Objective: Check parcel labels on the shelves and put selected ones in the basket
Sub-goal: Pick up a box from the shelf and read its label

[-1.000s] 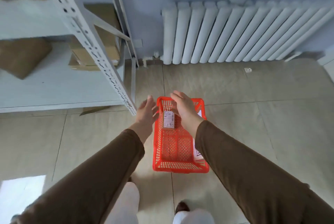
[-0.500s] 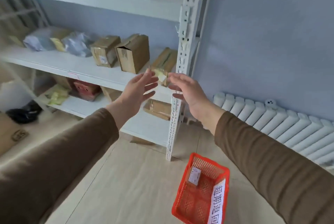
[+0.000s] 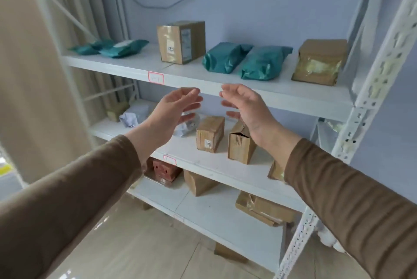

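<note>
A white metal shelf unit [image 3: 282, 96] fills the view. Its upper board carries teal bag parcels [image 3: 262, 62], a tall cardboard box [image 3: 180, 41] and a taped brown box [image 3: 319, 61]. The middle board holds two small cardboard boxes [image 3: 209, 133], one of them [image 3: 240, 145] with an open flap, and crumpled grey bags [image 3: 132, 117]. My left hand [image 3: 173, 110] and my right hand [image 3: 244, 106] are raised in front of the upper board's edge, palms facing each other, fingers relaxed, holding nothing. The basket is out of view.
Lower boards hold a red box [image 3: 163, 169] and more brown cardboard parcels [image 3: 262, 208]. A beige curtain [image 3: 27, 64] hangs at the left. A perforated white upright [image 3: 370, 107] stands at the right. Tiled floor [image 3: 135, 245] lies below.
My view has risen from the floor and the red basket to the shelves. Both hands let go of the parcel left in the basket and lifted empty toward the upper board.
</note>
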Demonstrator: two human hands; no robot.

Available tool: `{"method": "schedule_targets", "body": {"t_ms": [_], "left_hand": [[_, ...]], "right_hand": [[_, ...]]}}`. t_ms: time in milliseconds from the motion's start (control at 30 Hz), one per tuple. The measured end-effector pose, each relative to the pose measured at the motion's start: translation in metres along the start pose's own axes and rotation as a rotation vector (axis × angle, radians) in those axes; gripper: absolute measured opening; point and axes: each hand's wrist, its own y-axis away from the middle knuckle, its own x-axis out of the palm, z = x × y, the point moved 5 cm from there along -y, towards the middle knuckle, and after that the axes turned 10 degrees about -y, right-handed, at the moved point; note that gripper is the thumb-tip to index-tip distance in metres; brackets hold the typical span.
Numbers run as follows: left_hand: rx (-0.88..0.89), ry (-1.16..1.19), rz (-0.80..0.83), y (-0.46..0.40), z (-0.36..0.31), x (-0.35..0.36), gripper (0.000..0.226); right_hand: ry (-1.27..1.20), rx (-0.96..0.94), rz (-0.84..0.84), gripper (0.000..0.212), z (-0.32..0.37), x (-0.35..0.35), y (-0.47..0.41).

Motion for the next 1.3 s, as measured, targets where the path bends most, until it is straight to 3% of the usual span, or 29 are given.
{"method": "schedule_targets", "body": {"t_ms": [300,700,967,1133,1200,1300], "left_hand": [[0.073,-0.009,0.027,-0.109,-0.014,-0.084,0.041],[0.148,-0.134,0.167,-0.276,-0.005,-0.077,0.026],[0.31,-0.129,-0.01,-0.357,-0.018,-0.124,0.031],[0.373,-0.231,-0.153,-0.403,-0.032,-0.173,0.037],[0.348,-0.237,-0.176,-0.428,-0.031,-0.193,0.048],[0.182,-0.147,-0.099,-0.478,-0.016,-0.217,0.066]], "right_hand": [[0.065,-0.075,-0.07,0.034,0.016,0.068,-0.097],[0.102,-0.142,-0.175,0.045,0.014,0.054,-0.254],[0.058,-0.139,-0.182,0.05,0.009,0.087,-0.342],[0.031,-0.089,-0.194,0.041,0.013,0.115,-0.389],[0.032,-0.052,-0.199,0.037,0.013,0.13,-0.407],[0.009,0.024,-0.261,0.056,0.009,0.149,-0.434]]}}
